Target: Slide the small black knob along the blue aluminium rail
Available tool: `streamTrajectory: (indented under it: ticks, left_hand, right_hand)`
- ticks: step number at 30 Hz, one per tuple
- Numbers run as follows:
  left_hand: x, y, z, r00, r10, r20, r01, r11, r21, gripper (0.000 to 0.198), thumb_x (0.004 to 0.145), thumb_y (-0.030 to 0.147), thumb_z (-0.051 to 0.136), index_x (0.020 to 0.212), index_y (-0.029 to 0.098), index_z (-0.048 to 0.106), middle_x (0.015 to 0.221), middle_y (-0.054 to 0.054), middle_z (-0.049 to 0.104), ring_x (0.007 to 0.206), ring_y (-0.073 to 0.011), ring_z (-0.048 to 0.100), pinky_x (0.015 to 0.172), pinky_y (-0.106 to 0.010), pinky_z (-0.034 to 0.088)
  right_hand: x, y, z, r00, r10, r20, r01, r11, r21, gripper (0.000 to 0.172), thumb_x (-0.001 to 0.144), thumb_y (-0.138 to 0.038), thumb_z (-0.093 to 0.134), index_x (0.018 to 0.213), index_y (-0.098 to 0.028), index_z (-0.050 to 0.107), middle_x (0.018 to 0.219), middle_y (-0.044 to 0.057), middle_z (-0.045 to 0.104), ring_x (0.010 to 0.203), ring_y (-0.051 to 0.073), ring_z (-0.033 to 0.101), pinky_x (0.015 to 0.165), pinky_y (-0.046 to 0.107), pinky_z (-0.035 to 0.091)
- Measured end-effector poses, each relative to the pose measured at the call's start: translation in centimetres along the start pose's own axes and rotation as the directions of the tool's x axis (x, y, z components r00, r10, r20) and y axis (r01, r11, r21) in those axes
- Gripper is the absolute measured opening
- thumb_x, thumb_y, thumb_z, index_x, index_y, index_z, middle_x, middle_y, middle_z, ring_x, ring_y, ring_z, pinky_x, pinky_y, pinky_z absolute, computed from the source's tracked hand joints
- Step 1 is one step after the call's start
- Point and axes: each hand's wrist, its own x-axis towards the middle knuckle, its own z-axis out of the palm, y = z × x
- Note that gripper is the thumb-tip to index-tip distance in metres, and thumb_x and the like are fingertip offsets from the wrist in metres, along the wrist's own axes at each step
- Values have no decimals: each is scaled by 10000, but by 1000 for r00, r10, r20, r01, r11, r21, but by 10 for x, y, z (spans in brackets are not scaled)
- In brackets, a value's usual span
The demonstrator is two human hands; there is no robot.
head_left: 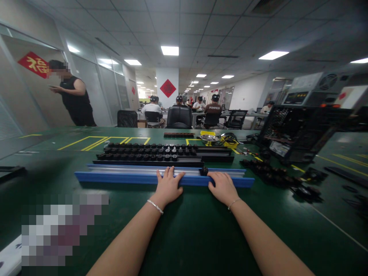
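A long blue rail with a silvery inner channel lies crosswise on the green table in front of me. My left hand rests over its near wall, fingers spread and reaching into the channel. Further right, my right hand is bent over the same wall, its fingers close together and the thumb on the near side. A small black part sits in the channel right by my right fingertips; whether they touch it I cannot tell. Behind the blue rail, black rails carry rows of round black parts.
An open black computer case stands at right, with loose black parts before it. A metal bowl and yellow trays are at the back. A pixelated object lies front left. A person stands back left; others sit beyond.
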Motion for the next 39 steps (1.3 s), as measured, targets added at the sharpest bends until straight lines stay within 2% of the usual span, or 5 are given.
streamTrajectory:
  ticks: [14, 22, 39]
  left_hand:
    - [0, 0, 0, 1000, 4, -10, -4, 1000, -2, 631, 731, 430, 547, 1323, 422, 329, 1451, -81, 281, 1327, -345, 205, 997, -659, 51]
    - [-1, 3, -5, 1000, -18, 21, 18, 1000, 5, 627, 742, 422, 540, 1332, 406, 328, 1460, -80, 268, 1337, -339, 184, 1012, -642, 48]
    - [1, -1, 1, 1000, 1, -7, -1, 1000, -11, 632, 736, 440, 544, 1328, 418, 325, 1451, -96, 277, 1330, -340, 204, 999, -656, 39]
  right_hand:
    - [1, 0, -2, 1000, 17, -11, -17, 1000, -6, 267, 785, -252, 433, 995, -225, 595, 1038, 42, 639, 1012, 194, 523, 932, 358, 287]
    - [0, 6, 1, 998, 44, -51, -45, 999, -29, 244, 782, -297, 448, 956, -231, 606, 1017, 37, 645, 997, 200, 532, 923, 367, 287]
    - [1, 4, -5, 995, 84, -61, -85, 996, -10, 245, 810, -337, 428, 907, -220, 621, 990, 36, 653, 962, 197, 542, 904, 356, 308]
